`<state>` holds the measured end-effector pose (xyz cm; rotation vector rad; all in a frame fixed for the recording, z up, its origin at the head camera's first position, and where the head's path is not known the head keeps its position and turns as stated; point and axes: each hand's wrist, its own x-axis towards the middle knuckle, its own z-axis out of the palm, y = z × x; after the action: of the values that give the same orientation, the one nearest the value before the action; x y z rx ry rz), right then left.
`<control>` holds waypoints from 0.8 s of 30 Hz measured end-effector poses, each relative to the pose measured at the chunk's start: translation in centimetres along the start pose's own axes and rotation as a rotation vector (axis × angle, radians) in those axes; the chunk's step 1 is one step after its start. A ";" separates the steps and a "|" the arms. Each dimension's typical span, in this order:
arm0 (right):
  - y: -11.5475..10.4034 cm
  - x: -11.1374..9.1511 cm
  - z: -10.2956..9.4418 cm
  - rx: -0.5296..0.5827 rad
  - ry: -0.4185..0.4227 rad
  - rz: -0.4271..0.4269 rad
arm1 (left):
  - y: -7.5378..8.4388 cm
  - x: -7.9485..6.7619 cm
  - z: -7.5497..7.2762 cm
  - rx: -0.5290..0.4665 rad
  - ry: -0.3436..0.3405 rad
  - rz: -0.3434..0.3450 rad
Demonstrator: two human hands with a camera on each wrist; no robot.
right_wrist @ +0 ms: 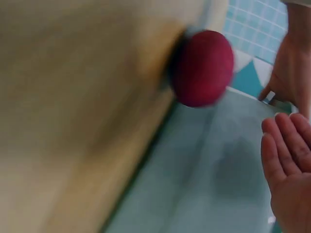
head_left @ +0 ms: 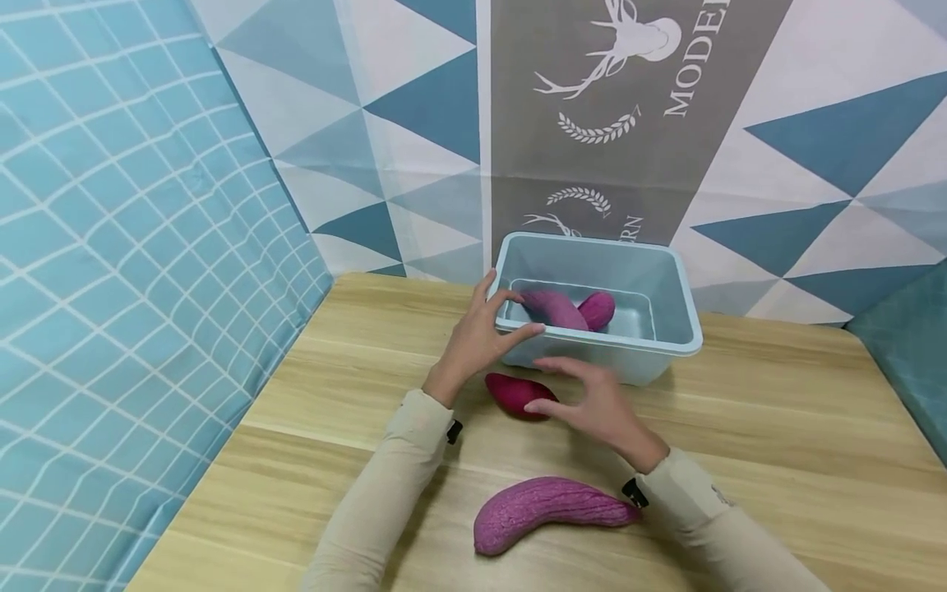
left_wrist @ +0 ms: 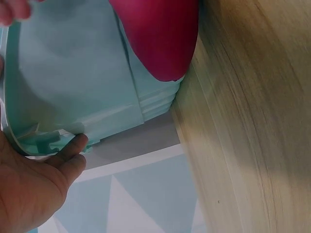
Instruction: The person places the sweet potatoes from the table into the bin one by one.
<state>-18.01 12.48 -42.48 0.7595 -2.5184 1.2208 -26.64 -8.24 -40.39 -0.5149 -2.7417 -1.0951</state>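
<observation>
A light-blue plastic bin (head_left: 625,362) stands by the back wall. My left hand (head_left: 473,333) holds its left front corner, fingers bent at the rim (left_wrist: 22,151) in the left wrist view. In front of the bin lies a dark red sweet potato (head_left: 510,395). Over that sweet potato's right end hovers my right hand (head_left: 595,403), thumb and fingers spread apart; the right wrist view shows straight fingers (right_wrist: 294,145) apart from the sweet potato (right_wrist: 204,68). Inside the bin are a curved purple eggplant (head_left: 558,308) and a rounder purple piece (head_left: 598,310), partly hidden.
Nearer on the wooden table (head_left: 311,469) lies a long curved purple eggplant (head_left: 543,506), close to the right wrist. Blue checked cloth (head_left: 133,247) borders the left side. A patterned sheet (head_left: 422,164) covers the back behind the bin.
</observation>
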 end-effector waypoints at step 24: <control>3.3 1.5 2.9 0.049 -0.272 0.116 | 0.0 0.2 0.0 -0.014 0.000 -0.010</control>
<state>-21.10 11.36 -45.82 0.8540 -2.7947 1.2982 -26.80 -8.25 -40.33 -0.5036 -2.7414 -1.1171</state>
